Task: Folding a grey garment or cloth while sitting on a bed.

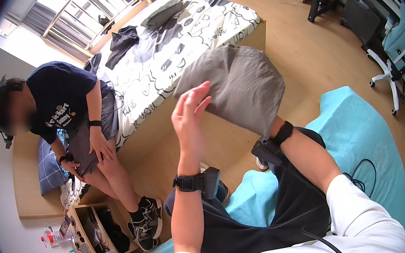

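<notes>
A piece of grey cloth [237, 87], perhaps a garment or a fabric bag, is held up in front of me, spread and lightly creased. My right hand [275, 126] reaches up under or into it. Only the wrist end shows there, so the fingers are hidden. At the cloth's left edge, my left hand [189, 111] is raised with its fingers lightly bent and the thumb apart. Its fingertips overlap the cloth in view; whether they touch it I cannot tell. Each of my wrists wears a black strap with a dark box-shaped device.
A person [64, 94] sits at the left on a bed [192, 51] with a patterned sheet. Beside their feet stands an open wooden bedside cabinet [98, 236]. Light-blue fabric [358, 144] covers the seat under me, a black cable [374, 180] lying on it. A swivel chair [384, 75] stands at right.
</notes>
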The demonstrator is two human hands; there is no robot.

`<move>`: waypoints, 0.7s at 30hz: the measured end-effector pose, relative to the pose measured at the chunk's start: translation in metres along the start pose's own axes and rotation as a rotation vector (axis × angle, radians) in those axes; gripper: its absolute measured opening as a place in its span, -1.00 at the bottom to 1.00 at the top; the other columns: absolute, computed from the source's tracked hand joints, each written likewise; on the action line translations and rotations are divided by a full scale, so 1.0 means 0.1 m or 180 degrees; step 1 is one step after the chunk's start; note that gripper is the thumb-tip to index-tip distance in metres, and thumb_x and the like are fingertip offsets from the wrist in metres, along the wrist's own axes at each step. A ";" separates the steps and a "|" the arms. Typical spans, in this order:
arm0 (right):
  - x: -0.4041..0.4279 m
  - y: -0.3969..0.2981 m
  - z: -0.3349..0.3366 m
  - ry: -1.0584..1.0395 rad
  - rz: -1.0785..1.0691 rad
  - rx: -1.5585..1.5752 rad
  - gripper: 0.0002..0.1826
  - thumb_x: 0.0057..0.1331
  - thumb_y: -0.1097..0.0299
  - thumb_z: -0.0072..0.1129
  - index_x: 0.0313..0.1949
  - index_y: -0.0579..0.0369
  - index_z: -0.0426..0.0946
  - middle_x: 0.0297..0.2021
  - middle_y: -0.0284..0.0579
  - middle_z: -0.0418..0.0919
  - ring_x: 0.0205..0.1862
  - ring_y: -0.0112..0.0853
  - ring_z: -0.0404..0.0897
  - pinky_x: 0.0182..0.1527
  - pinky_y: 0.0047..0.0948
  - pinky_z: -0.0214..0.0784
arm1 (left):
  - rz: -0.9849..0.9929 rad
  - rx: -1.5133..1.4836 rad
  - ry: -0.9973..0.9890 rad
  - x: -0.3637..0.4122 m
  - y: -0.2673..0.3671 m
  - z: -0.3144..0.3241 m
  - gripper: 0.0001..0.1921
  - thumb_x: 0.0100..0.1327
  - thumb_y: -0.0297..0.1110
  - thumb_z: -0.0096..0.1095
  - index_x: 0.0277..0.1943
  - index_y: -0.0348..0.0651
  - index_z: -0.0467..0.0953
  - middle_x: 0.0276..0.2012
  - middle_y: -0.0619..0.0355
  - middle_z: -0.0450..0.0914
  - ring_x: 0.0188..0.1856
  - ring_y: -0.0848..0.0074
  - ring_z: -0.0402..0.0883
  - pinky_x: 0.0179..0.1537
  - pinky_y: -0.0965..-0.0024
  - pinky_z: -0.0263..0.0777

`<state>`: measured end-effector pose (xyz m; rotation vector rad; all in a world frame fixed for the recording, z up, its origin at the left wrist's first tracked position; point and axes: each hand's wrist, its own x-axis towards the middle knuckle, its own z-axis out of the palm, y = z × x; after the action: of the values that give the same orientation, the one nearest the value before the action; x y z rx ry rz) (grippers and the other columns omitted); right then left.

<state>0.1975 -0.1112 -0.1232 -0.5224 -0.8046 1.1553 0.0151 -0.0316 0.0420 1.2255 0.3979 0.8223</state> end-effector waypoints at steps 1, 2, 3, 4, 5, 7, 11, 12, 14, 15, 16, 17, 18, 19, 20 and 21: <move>0.02 -0.06 -0.05 -0.0072 -0.0107 -0.0033 -0.38 0.68 0.08 -0.25 0.59 0.05 -0.02 0.53 -0.11 0.17 0.52 -0.31 0.20 0.56 -0.32 0.05 | -0.0067 0.0052 0.0249 0.03 0.00 -0.07 -0.65 0.57 -0.26 -0.02 0.15 -0.33 0.59 0.20 -0.08 0.65 0.29 0.28 0.57 0.37 0.18 0.37; 0.03 -0.11 -0.08 -0.0155 -0.0203 -0.0081 -0.39 0.68 0.09 -0.25 0.59 0.06 -0.01 0.52 -0.11 0.18 0.52 -0.31 0.20 0.56 -0.32 0.05 | -0.0109 0.0102 0.0475 0.05 -0.01 -0.14 -0.61 0.57 -0.22 -0.05 0.21 -0.33 0.55 0.22 -0.10 0.63 0.30 0.26 0.57 0.38 0.14 0.36; 0.05 -0.18 -0.12 -0.0262 -0.0285 -0.0116 -0.39 0.68 0.10 -0.25 0.59 0.06 -0.01 0.52 -0.11 0.18 0.51 -0.31 0.21 0.56 -0.33 0.05 | -0.0156 0.0030 0.0607 0.07 -0.03 -0.18 -0.59 0.58 -0.19 -0.07 0.24 -0.31 0.52 0.25 -0.09 0.61 0.31 0.26 0.55 0.38 0.14 0.36; 0.06 -0.23 -0.13 -0.0413 -0.0364 -0.0166 -0.39 0.68 0.11 -0.25 0.58 0.07 -0.01 0.52 -0.11 0.18 0.51 -0.31 0.21 0.56 -0.33 0.05 | -0.0180 -0.0039 0.0719 0.08 -0.03 -0.23 -0.56 0.58 -0.16 -0.09 0.28 -0.29 0.49 0.27 -0.09 0.59 0.32 0.26 0.54 0.38 0.13 0.35; 0.09 -0.28 -0.12 -0.0570 -0.0444 -0.0192 -0.40 0.68 0.12 -0.26 0.58 0.08 0.00 0.52 -0.11 0.19 0.51 -0.31 0.21 0.55 -0.34 0.05 | -0.0253 -0.0101 0.0911 0.10 -0.04 -0.25 -0.54 0.58 -0.13 -0.10 0.31 -0.28 0.45 0.30 -0.08 0.57 0.33 0.26 0.53 0.39 0.13 0.35; 0.18 -0.34 -0.01 -0.0880 -0.0514 -0.0068 -0.40 0.69 0.13 -0.26 0.58 0.09 0.00 0.51 -0.11 0.20 0.50 -0.31 0.22 0.55 -0.35 0.06 | -0.0557 -0.0701 0.0846 0.11 -0.13 -0.19 -0.45 0.59 0.03 -0.15 0.38 -0.21 0.39 0.34 -0.03 0.52 0.39 0.28 0.45 0.39 0.14 0.33; 0.42 -0.32 0.68 -0.0918 -0.0758 -0.0507 -0.46 0.65 0.18 -0.13 0.49 0.18 0.21 0.46 -0.03 0.32 0.46 -0.24 0.32 0.52 -0.28 0.09 | -0.1422 -0.1820 0.0728 -0.05 -0.45 -0.06 -0.35 0.58 0.17 -0.15 0.45 -0.18 0.30 0.39 0.00 0.44 0.44 0.28 0.36 0.41 0.18 0.30; 0.55 -0.30 0.91 -0.0307 -0.0960 -0.2122 -0.49 0.63 0.20 -0.07 0.43 0.21 0.35 0.42 0.02 0.38 0.45 -0.21 0.35 0.50 -0.23 0.12 | -0.1187 -0.1735 0.0489 -0.15 -0.54 -0.09 -0.35 0.59 0.16 -0.14 0.46 -0.18 0.28 0.40 0.00 0.42 0.45 0.28 0.35 0.41 0.17 0.30; 0.35 -0.42 1.23 -0.0440 -0.1175 -0.2994 -0.60 0.61 0.22 -0.04 0.23 0.18 0.58 0.34 0.07 0.49 0.42 -0.24 0.39 0.42 -0.21 0.21 | -0.0647 -0.1104 0.0254 -0.38 -0.65 -0.27 -0.35 0.59 0.15 -0.14 0.48 -0.18 0.23 0.41 0.00 0.38 0.46 0.27 0.33 0.42 0.15 0.29; 0.36 -0.47 1.34 -0.0452 -0.1017 -0.2947 -0.61 0.62 0.20 -0.05 0.19 0.16 0.62 0.31 0.06 0.52 0.40 -0.25 0.42 0.41 -0.23 0.22 | -0.0440 -0.0873 0.0234 -0.47 -0.68 -0.39 -0.35 0.59 0.14 -0.14 0.49 -0.18 0.21 0.42 0.00 0.37 0.47 0.26 0.32 0.43 0.14 0.29; 0.37 -0.53 1.39 -0.0285 -0.1071 -0.2756 -0.58 0.63 0.18 -0.09 0.20 0.18 0.61 0.32 0.03 0.52 0.39 -0.25 0.43 0.41 -0.24 0.21 | -0.0282 -0.0757 0.0331 -0.51 -0.69 -0.53 -0.35 0.59 0.14 -0.13 0.50 -0.19 0.19 0.43 0.00 0.35 0.47 0.26 0.31 0.43 0.13 0.29; 0.39 -0.60 1.40 -0.0157 -0.1026 -0.2716 -0.55 0.64 0.16 -0.14 0.22 0.20 0.60 0.32 0.00 0.52 0.38 -0.25 0.45 0.42 -0.26 0.20 | -0.0094 -0.0657 0.0430 -0.54 -0.70 -0.67 -0.34 0.60 0.13 -0.13 0.50 -0.19 0.17 0.44 0.00 0.33 0.48 0.26 0.30 0.43 0.12 0.29; 0.41 -0.65 1.37 0.0005 -0.0995 -0.2676 -0.53 0.66 0.14 -0.18 0.23 0.22 0.58 0.33 -0.02 0.52 0.37 -0.25 0.46 0.43 -0.27 0.19 | 0.0080 -0.0607 0.0558 -0.55 -0.69 -0.81 -0.34 0.60 0.12 -0.13 0.51 -0.19 0.14 0.45 -0.01 0.31 0.48 0.25 0.29 0.44 0.11 0.28; 0.44 -0.68 1.33 0.0275 -0.0873 -0.2435 -0.53 0.65 0.14 -0.16 0.21 0.22 0.59 0.30 -0.04 0.55 0.34 -0.26 0.49 0.40 -0.28 0.23 | 0.0246 -0.0573 0.0676 -0.55 -0.68 -0.95 -0.33 0.60 0.12 -0.13 0.52 -0.19 0.12 0.46 -0.01 0.29 0.49 0.25 0.28 0.44 0.10 0.28; 0.46 -0.69 1.27 0.0592 -0.0770 -0.2190 -0.54 0.65 0.14 -0.15 0.19 0.22 0.60 0.27 -0.06 0.58 0.30 -0.27 0.52 0.38 -0.29 0.26 | 0.0392 -0.0587 0.0784 -0.54 -0.67 -1.07 -0.33 0.60 0.11 -0.12 0.53 -0.19 0.10 0.47 -0.01 0.27 0.49 0.24 0.27 0.44 0.09 0.28; 0.49 -0.70 1.21 0.0916 -0.0655 -0.1944 -0.55 0.65 0.14 -0.13 0.17 0.22 0.61 0.24 -0.07 0.61 0.27 -0.29 0.54 0.36 -0.30 0.29 | 0.0507 -0.0611 0.0833 -0.53 -0.67 -1.18 -0.32 0.60 0.10 -0.12 0.54 -0.19 0.08 0.48 -0.01 0.25 0.50 0.24 0.26 0.45 0.08 0.28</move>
<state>0.1535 -0.0936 0.0167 -1.0578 -0.9306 0.6105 -0.0768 0.0010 -0.0664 0.9822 0.4252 1.1377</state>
